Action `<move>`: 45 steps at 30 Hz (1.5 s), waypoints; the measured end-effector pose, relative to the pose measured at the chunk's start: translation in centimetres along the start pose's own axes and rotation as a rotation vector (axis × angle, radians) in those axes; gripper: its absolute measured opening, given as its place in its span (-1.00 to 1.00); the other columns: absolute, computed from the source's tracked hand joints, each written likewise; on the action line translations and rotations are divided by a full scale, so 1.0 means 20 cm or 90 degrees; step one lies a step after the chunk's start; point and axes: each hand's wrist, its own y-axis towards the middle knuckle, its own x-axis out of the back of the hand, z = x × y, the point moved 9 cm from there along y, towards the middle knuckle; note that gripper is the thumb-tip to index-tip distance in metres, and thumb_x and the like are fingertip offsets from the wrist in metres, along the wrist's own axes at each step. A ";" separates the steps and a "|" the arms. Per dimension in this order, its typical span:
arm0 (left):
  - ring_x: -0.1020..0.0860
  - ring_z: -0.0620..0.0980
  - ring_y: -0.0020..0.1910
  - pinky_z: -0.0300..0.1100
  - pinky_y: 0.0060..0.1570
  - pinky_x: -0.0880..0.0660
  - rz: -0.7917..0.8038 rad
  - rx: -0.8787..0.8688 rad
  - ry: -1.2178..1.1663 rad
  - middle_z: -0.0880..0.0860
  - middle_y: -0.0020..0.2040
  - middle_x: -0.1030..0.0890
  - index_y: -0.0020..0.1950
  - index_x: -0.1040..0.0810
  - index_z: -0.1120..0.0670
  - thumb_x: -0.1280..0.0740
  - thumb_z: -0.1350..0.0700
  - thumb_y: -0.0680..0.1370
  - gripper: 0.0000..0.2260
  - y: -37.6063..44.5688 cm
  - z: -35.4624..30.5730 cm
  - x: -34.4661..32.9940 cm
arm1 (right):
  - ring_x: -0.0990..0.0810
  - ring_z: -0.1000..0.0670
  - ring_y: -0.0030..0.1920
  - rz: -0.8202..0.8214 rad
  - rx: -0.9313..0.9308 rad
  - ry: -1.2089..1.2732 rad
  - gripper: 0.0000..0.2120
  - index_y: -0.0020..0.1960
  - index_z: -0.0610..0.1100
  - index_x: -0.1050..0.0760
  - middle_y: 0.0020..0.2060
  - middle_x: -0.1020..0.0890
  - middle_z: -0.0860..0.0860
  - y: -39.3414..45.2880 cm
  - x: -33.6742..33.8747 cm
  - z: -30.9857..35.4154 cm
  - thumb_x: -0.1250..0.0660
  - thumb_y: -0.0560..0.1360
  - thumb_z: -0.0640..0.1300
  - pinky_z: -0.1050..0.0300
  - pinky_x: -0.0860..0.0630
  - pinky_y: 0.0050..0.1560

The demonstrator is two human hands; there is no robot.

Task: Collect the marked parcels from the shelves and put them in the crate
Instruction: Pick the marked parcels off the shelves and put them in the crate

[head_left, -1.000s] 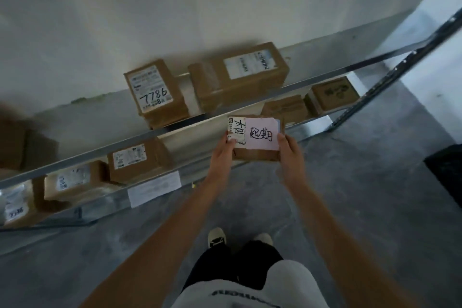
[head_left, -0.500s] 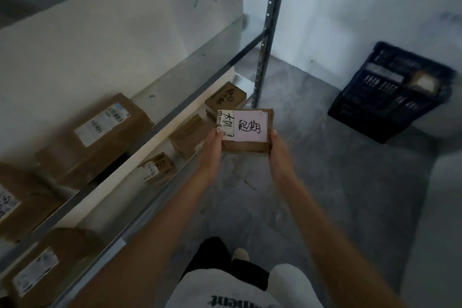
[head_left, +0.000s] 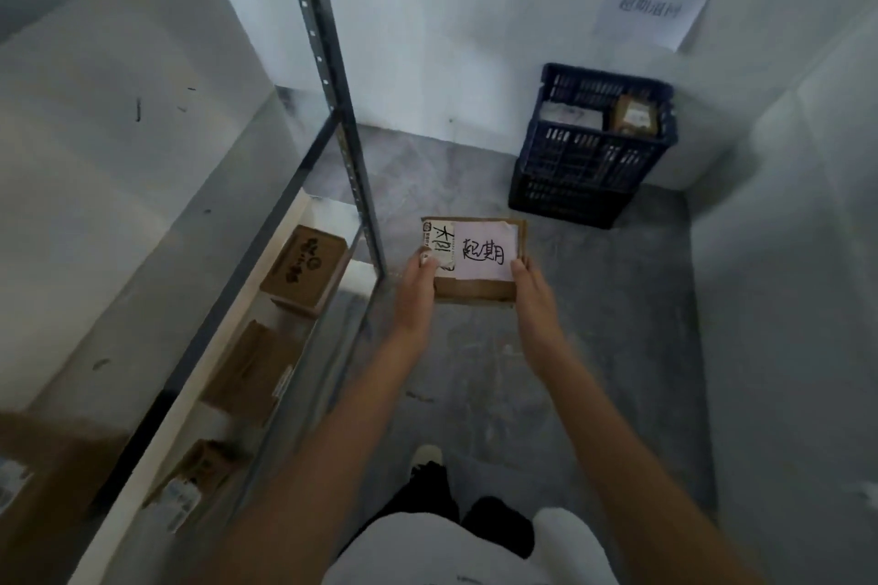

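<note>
I'm holding the marked parcel (head_left: 475, 259) out front, left hand (head_left: 418, 287) and right hand (head_left: 534, 295) fingers clamped on its sides. Crate (head_left: 591, 147) well ahead; light edge grip, parcel could slip before I'm reaching it.

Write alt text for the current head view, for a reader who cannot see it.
Both hands, left hand and right hand, hold a small cardboard parcel with a handwritten label above the floor. A dark blue crate already holding parcels stands ahead in the corner; metal shelves run along the left.
</note>
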 end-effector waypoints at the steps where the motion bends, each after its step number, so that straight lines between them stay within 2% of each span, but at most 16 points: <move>1: -0.57 -0.06 0.07 -0.26 0.07 -0.52 0.019 0.006 -0.006 0.02 0.14 -0.60 0.25 -0.50 0.04 -0.13 0.03 0.61 -0.72 0.04 -0.01 -0.06 | -0.44 0.06 0.22 -0.014 -0.003 0.005 -0.65 0.43 -0.02 -0.35 0.21 -0.49 0.06 0.04 0.04 0.02 -0.08 0.67 -0.03 0.32 -0.36 0.04; 4: -0.58 -0.01 0.09 -0.13 0.10 -0.51 0.056 0.008 0.000 0.03 0.12 -0.62 0.17 -0.52 -0.02 -0.12 0.04 0.61 -0.77 0.18 -0.04 -0.22 | -0.38 0.09 0.22 -0.058 -0.038 0.017 -0.62 0.46 0.01 -0.31 0.20 -0.42 0.13 0.17 0.15 0.02 -0.08 0.66 0.00 0.20 -0.29 0.22; 8: -0.58 -0.10 -0.01 -0.25 -0.02 -0.49 0.089 0.031 0.008 -0.05 0.01 -0.61 0.14 -0.51 0.00 -0.13 0.13 0.64 -0.80 0.36 -0.05 -0.47 | -0.50 -0.01 0.26 -0.106 -0.051 0.019 -0.63 0.41 -0.01 -0.39 0.26 -0.55 0.00 0.37 0.32 0.03 -0.12 0.64 0.02 -0.05 -0.42 0.33; 12: -0.57 -0.14 -0.05 -0.35 -0.10 -0.48 0.124 0.046 0.024 -0.08 -0.03 -0.60 0.13 -0.50 0.01 -0.14 0.16 0.63 -0.82 0.57 -0.06 -0.77 | -0.47 -0.03 0.29 -0.134 -0.076 0.037 -0.60 0.45 -0.03 -0.36 0.30 -0.52 -0.02 0.61 0.53 0.04 -0.14 0.64 0.00 -0.04 -0.39 0.36; 15: -0.57 -0.01 0.05 -0.18 0.08 -0.51 0.138 0.038 0.041 0.03 0.05 -0.62 0.10 -0.53 0.01 -0.15 0.17 0.63 -0.82 0.73 -0.09 -1.01 | -0.47 0.00 0.27 -0.143 -0.073 0.047 -0.60 0.46 -0.05 -0.34 0.30 -0.51 -0.01 0.82 0.70 0.09 -0.14 0.64 -0.01 0.10 -0.40 0.27; 17: -0.57 0.01 0.07 -0.15 0.09 -0.50 0.152 0.035 0.052 0.04 0.07 -0.62 0.08 -0.54 0.01 -0.15 0.17 0.63 -0.81 0.84 -0.10 -1.17 | -0.48 0.04 0.22 -0.138 -0.062 0.059 -0.62 0.45 -0.06 -0.36 0.28 -0.53 -0.01 0.96 0.80 0.13 -0.14 0.65 -0.04 0.21 -0.42 0.14; 19: -0.57 0.00 0.10 -0.18 0.08 -0.50 0.148 0.031 0.064 0.04 0.11 -0.62 0.12 -0.54 0.01 -0.15 0.17 0.63 -0.80 0.95 -0.12 -1.29 | -0.48 0.06 0.20 -0.129 -0.066 0.070 -0.61 0.46 -0.06 -0.34 0.27 -0.52 0.00 1.08 0.88 0.17 -0.13 0.65 -0.06 0.26 -0.41 0.08; 24: -0.51 -0.10 0.07 -0.25 0.02 -0.40 0.146 0.053 0.094 -0.07 0.07 -0.58 0.16 -0.48 -0.09 -0.12 0.13 0.65 -0.79 1.21 -0.12 -1.54 | -0.47 0.07 0.18 -0.120 -0.095 0.066 -0.62 0.46 -0.05 -0.34 0.29 -0.51 0.02 1.40 1.04 0.21 -0.14 0.65 -0.08 0.20 -0.37 0.11; 26: -0.50 -0.11 0.08 -0.31 -0.03 -0.40 0.149 0.061 0.098 -0.04 0.14 -0.56 0.19 -0.47 -0.08 -0.11 0.14 0.65 -0.78 1.32 -0.13 -1.62 | -0.46 0.08 0.16 -0.117 -0.100 0.057 -0.62 0.45 -0.05 -0.33 0.25 -0.51 0.03 1.53 1.07 0.23 -0.15 0.65 -0.10 0.22 -0.36 0.10; 29: -0.49 -0.18 0.02 -0.42 -0.12 -0.37 0.147 0.077 0.092 -0.05 0.12 -0.55 0.26 -0.46 -0.04 -0.10 0.15 0.66 -0.76 1.52 -0.13 -1.74 | -0.47 0.07 0.16 -0.110 -0.119 0.052 -0.62 0.45 -0.07 -0.33 0.21 -0.51 0.04 1.76 1.11 0.23 -0.16 0.64 -0.13 0.24 -0.37 0.07; 33: -0.45 -0.10 0.13 -0.42 -0.07 -0.37 0.151 0.096 0.099 -0.03 0.16 -0.52 0.37 -0.42 0.03 -0.09 0.15 0.66 -0.70 1.85 -0.13 -1.91 | -0.48 0.07 0.17 -0.115 -0.134 0.030 -0.63 0.44 -0.06 -0.33 0.23 -0.52 0.03 2.14 1.15 0.26 -0.16 0.64 -0.12 0.31 -0.40 0.00; 35: -0.46 -0.07 0.15 -0.32 0.01 -0.38 0.161 0.106 0.103 0.00 0.20 -0.53 0.34 -0.44 0.01 -0.09 0.14 0.66 -0.71 2.02 -0.13 -2.00 | -0.46 0.08 0.17 -0.119 -0.153 0.025 -0.62 0.45 -0.07 -0.32 0.25 -0.50 0.03 2.32 1.16 0.27 -0.16 0.64 -0.12 0.27 -0.39 0.04; 39: -0.50 -0.11 0.09 -0.22 0.06 -0.42 0.184 0.126 0.145 -0.05 0.15 -0.55 0.14 -0.45 -0.16 -0.10 0.10 0.66 -0.80 2.29 -0.16 -2.15 | -0.47 0.05 0.19 -0.139 -0.184 0.001 -0.62 0.44 -0.12 -0.35 0.26 -0.51 0.00 2.62 1.20 0.34 -0.17 0.63 -0.12 0.19 -0.37 0.14; 41: -0.51 -0.08 0.13 -0.16 0.14 -0.44 0.190 0.142 0.161 -0.07 0.14 -0.57 0.15 -0.47 -0.17 -0.11 0.07 0.66 -0.80 2.42 -0.15 -2.22 | -0.48 0.04 0.21 -0.152 -0.197 -0.009 -0.64 0.41 -0.11 -0.38 0.24 -0.51 0.00 2.77 1.24 0.35 -0.19 0.63 -0.11 0.15 -0.40 0.17; 43: -0.52 -0.10 0.13 -0.20 0.13 -0.46 0.198 0.158 0.158 -0.07 0.14 -0.58 0.19 -0.47 -0.14 -0.12 0.06 0.65 -0.80 2.53 -0.17 -2.29 | -0.48 -0.02 0.27 -0.152 -0.194 -0.032 -0.61 0.38 -0.05 -0.42 0.30 -0.49 -0.06 2.89 1.27 0.38 -0.23 0.58 0.00 0.02 -0.42 0.29; 45: -0.51 -0.19 0.06 -0.38 -0.03 -0.45 0.202 0.178 0.145 -0.09 0.10 -0.57 0.21 -0.47 -0.06 -0.12 0.11 0.66 -0.80 2.63 -0.17 -2.37 | -0.49 -0.05 0.27 -0.154 -0.209 -0.035 -0.45 0.37 0.00 -0.44 0.32 -0.47 -0.09 3.03 1.31 0.34 -0.24 0.44 0.18 -0.09 -0.43 0.33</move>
